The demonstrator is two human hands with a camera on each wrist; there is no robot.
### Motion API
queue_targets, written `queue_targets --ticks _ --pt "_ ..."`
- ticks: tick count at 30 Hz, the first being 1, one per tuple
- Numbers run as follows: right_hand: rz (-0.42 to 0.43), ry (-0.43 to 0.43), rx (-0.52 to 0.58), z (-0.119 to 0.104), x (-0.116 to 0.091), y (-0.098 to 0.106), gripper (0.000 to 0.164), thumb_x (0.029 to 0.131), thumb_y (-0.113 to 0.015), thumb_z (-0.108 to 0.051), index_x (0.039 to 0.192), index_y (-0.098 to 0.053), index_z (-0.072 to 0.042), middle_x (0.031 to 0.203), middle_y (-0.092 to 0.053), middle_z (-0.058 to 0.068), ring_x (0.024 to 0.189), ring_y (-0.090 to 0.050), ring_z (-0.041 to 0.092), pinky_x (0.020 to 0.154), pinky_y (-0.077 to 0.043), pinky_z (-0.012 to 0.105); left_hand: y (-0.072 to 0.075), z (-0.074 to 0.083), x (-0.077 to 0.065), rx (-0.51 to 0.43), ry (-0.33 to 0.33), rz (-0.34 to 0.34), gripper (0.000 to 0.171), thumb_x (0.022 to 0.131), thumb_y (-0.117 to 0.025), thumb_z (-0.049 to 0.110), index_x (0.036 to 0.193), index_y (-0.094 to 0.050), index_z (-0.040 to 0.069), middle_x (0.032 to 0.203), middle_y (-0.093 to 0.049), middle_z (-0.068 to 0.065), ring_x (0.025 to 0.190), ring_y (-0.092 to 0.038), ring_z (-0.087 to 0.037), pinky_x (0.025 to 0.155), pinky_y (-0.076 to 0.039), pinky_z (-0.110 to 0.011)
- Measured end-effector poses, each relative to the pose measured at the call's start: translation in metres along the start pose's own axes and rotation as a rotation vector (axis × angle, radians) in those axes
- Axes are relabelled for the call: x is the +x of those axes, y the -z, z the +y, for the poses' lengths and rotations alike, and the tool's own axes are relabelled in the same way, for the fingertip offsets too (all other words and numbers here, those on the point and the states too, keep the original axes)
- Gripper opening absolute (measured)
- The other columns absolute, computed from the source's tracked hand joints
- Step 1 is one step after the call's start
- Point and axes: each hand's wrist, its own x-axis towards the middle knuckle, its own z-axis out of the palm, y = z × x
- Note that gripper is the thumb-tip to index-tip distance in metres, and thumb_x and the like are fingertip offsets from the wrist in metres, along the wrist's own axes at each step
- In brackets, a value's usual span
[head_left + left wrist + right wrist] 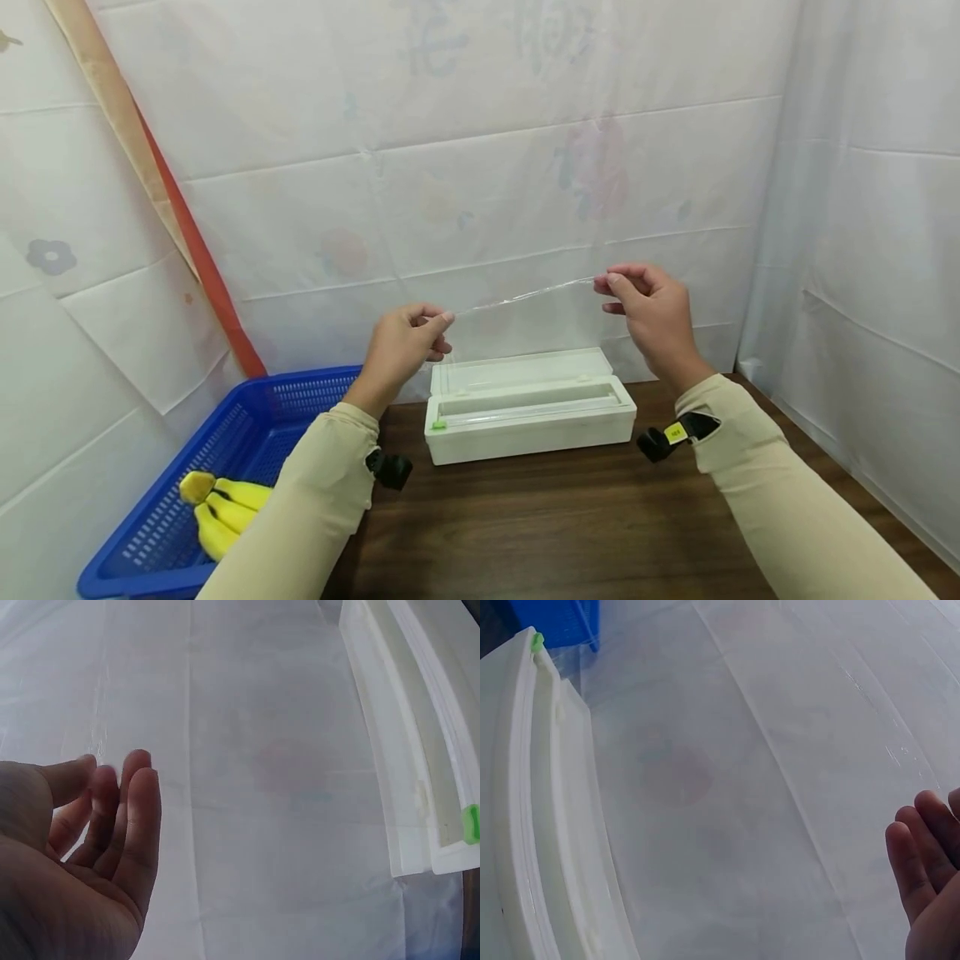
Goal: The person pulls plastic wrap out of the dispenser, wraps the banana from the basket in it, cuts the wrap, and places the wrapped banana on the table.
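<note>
A clear strip of plastic wrap (517, 298) stretches between both hands, above a white plastic wrap dispenser (532, 438). My left hand (405, 346) pinches its left end between thumb and index finger, the other fingers loosely bent. At the other end, slightly higher, my right hand (654, 312) pinches the film the same way. Faint glints of wrap (99, 735) show above the thumb in the left wrist view. The dispenser's lid (525, 371) is tipped back, showing a roll inside; a green slider (439, 425) sits at its left end. In the right wrist view the pinching fingertips are cut off.
A blue plastic basket (168, 581) stands at the left, with a bunch of yellow bananas (232, 510) in it. The dispenser rests on a dark wooden table (525, 533). White sheeting (480, 200) hangs behind and along both sides.
</note>
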Motion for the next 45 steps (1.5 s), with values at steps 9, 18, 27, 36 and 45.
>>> queue_targets --ticks 9,18,27,36,45 --pt "-0.001 0.002 0.012 -0.003 0.006 -0.002 0.027 0.101 -0.061 -0.015 0.119 -0.065 0.005 0.114 -0.071 0.016 0.105 -0.068 0.019 0.082 -0.057 0.028 0.002 0.005 0.007 -0.015 -0.022 0.043 0.025 0.103 -0.059 0.028 0.114 -0.071 0.008 0.104 -0.071 -0.008 0.094 -0.068 -0.022 0.078 -0.058 -0.035" --pt "-0.054 0.014 -0.006 -0.007 0.008 -0.001 0.03 0.101 -0.056 -0.006 0.128 -0.062 0.006 0.123 -0.068 0.017 0.113 -0.065 0.021 0.091 -0.053 0.028 0.0 0.009 0.014 0.027 -0.048 0.082 0.025 0.103 -0.06 0.027 0.114 -0.072 0.008 0.102 -0.072 -0.006 0.091 -0.068 -0.02 0.076 -0.058 -0.034" --pt "-0.154 0.026 -0.041 -0.015 0.007 -0.001 0.039 0.102 -0.054 -0.008 0.14 -0.055 0.0 0.137 -0.06 0.016 0.129 -0.055 0.022 0.106 -0.043 0.034 -0.002 0.015 0.023 0.021 -0.087 0.137 0.023 0.103 -0.059 0.021 0.114 -0.072 0.005 0.104 -0.073 -0.01 0.093 -0.071 -0.022 0.078 -0.058 -0.033" --pt "-0.193 0.031 -0.047 -0.017 0.01 -0.002 0.042 0.102 -0.053 -0.009 0.144 -0.051 -0.003 0.143 -0.056 0.011 0.133 -0.051 0.019 0.109 -0.041 0.037 0.001 0.016 0.03 -0.032 -0.082 0.143 0.026 0.104 -0.058 0.021 0.119 -0.07 0.003 0.108 -0.072 -0.011 0.098 -0.071 -0.022 0.082 -0.057 -0.028" --pt "-0.198 0.038 -0.011 -0.023 0.012 -0.007 0.043 0.101 -0.053 -0.006 0.144 -0.051 -0.001 0.144 -0.055 0.012 0.134 -0.05 0.02 0.109 -0.04 0.038 0.001 0.018 0.04 -0.135 -0.064 0.161 0.025 0.105 -0.053 0.013 0.118 -0.067 -0.002 0.108 -0.07 -0.014 0.1 -0.071 -0.024 0.083 -0.057 -0.028"
